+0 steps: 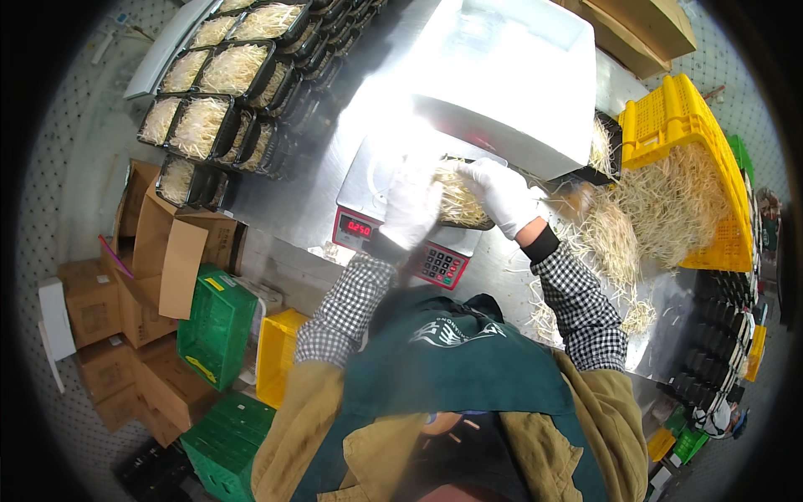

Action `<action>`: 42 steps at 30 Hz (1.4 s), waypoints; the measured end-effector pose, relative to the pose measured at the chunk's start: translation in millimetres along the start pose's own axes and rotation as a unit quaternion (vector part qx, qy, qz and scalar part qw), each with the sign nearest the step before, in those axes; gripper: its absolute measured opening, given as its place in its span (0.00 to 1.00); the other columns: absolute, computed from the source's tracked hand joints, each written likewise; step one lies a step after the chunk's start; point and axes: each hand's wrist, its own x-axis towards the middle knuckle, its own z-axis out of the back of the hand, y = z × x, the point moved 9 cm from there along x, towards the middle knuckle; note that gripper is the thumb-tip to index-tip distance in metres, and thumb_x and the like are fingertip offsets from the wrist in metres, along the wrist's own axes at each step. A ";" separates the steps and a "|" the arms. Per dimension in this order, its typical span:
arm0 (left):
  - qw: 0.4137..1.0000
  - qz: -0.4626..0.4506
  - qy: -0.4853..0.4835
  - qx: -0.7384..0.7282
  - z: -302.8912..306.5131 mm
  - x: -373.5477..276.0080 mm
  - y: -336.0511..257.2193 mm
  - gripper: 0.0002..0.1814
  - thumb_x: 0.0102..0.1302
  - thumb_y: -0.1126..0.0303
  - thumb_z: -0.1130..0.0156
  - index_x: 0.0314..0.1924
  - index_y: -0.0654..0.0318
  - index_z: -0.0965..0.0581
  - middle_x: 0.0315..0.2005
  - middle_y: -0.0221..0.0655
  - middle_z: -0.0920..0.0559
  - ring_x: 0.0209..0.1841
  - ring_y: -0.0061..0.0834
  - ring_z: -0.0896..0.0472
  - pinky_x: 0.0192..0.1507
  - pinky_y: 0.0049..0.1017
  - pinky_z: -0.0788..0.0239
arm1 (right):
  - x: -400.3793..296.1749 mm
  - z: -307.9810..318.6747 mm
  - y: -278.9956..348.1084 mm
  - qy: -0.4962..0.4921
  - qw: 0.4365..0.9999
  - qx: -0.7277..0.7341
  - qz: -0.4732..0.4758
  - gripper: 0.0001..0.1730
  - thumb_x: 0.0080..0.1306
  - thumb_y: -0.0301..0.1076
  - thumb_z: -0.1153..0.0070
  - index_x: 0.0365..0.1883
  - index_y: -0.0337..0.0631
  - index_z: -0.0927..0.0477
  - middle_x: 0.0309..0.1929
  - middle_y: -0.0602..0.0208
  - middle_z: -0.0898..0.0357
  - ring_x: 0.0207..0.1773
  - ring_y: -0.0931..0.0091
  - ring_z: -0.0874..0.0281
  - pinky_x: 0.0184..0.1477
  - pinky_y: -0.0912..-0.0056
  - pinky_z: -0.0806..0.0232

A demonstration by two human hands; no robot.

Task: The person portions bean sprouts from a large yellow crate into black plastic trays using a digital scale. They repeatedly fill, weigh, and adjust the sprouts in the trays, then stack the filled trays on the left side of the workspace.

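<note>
A black plastic tray of bean sprouts (462, 202) rests on the metal pan of a red digital scale (357, 227), whose lit display reads 0.250. My left hand (411, 207), in a white glove, is at the tray's left side, slightly blurred. At its right side my gloved right hand (504, 193) has its fingers on the upper edge and the sprouts. Whether either hand grips the tray cannot be told. Loose bean sprouts (611, 245) are heaped to the right, spilling from a tipped yellow plastic crate (690, 125).
Stacked black trays filled with sprouts (235, 69) stand at the upper left. A white foam box (521, 81) is behind the scale, beside another filled tray (601, 147). Cardboard boxes (182, 263) and green crates (216, 326) lie beyond the steel table's near left edge.
</note>
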 end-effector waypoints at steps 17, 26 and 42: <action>0.997 -0.023 0.019 0.069 -25.9 8.8 -3.8 0.26 0.69 0.63 0.47 0.65 0.66 0.29 0.53 0.43 0.23 0.61 0.42 0.28 0.64 0.47 0.41 | -21.7 17.0 -23.6 -0.071 0.989 0.123 -0.052 0.20 0.76 0.35 0.52 0.64 0.43 0.25 0.64 0.54 0.25 0.68 0.60 0.29 0.70 0.60 0.38; 0.998 -0.016 -0.002 0.055 -36.2 11.0 -4.3 0.16 0.71 0.64 0.47 0.50 0.68 0.22 0.42 0.46 0.19 0.48 0.47 0.22 0.54 0.44 0.34 | -2.1 -44.6 -9.3 -0.062 0.990 -0.065 -0.112 0.15 0.72 0.37 0.50 0.54 0.44 0.20 0.47 0.60 0.18 0.49 0.60 0.24 0.53 0.56 0.31; 0.972 0.138 0.009 -0.190 -24.8 -1.4 40.6 0.18 0.75 0.68 0.53 0.57 0.70 0.22 0.52 0.48 0.18 0.58 0.45 0.23 0.64 0.40 0.35 | -14.5 -23.5 17.4 0.001 0.997 -0.031 0.074 0.41 0.63 0.49 0.38 0.72 0.46 0.35 0.67 0.54 0.32 0.69 0.56 0.36 0.72 0.50 0.45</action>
